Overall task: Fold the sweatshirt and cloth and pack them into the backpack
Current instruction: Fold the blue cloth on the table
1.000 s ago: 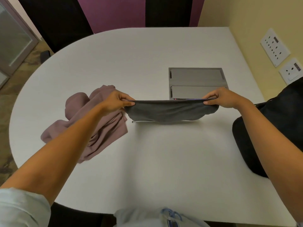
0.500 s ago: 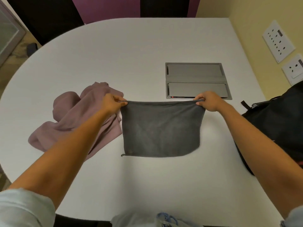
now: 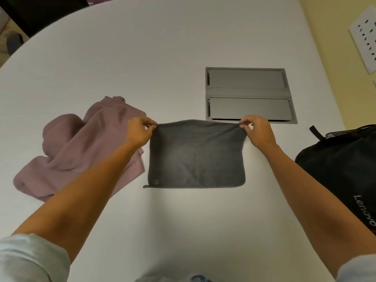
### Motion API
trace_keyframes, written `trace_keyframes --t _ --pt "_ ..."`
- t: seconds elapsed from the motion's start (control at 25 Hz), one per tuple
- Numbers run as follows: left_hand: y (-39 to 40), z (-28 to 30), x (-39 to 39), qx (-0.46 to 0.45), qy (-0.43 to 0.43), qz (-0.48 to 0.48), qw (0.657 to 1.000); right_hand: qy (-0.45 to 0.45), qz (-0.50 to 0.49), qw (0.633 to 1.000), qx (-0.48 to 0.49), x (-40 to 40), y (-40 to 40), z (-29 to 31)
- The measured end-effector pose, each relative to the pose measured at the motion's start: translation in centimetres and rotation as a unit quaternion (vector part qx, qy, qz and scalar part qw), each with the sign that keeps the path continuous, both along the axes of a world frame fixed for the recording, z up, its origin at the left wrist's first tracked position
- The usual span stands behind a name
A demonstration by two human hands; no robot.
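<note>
Head view: the left hand (image 3: 138,131) and the right hand (image 3: 257,132) each pinch a far corner of the dark grey square cloth (image 3: 196,157), which lies flat on the white table (image 3: 142,58) between the crumpled mauve sweatshirt (image 3: 81,147) and the black backpack (image 3: 341,163).

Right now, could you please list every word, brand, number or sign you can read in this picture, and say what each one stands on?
"Lenovo": white letters on the black backpack at the right edge of the table, running sideways.
Small tag at the near left corner of the grey cloth: too small to read.
Wall socket plate: any markings are blurred.
Nothing readable on the pink sweatshirt.
</note>
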State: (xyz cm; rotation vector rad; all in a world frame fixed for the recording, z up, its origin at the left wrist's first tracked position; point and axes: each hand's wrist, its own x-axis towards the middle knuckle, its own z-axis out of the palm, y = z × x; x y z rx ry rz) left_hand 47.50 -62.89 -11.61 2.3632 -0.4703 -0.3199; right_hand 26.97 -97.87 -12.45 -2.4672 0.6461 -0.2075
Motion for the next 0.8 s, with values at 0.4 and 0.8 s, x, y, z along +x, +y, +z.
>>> trace_keyframes --t 0.4,0.8 --pt "6.2 -2.4 -6.2 0.036 -0.138 -0.152 0.978 0.003 0.095 0.993 -0.067 -8.4 2.3 -2.3" --pt "10.6 -6.9 -15.2 0.147 -0.125 -0.141 0.971 0.005 0.141 0.982 -0.129 -15.9 6.7 -6.9"
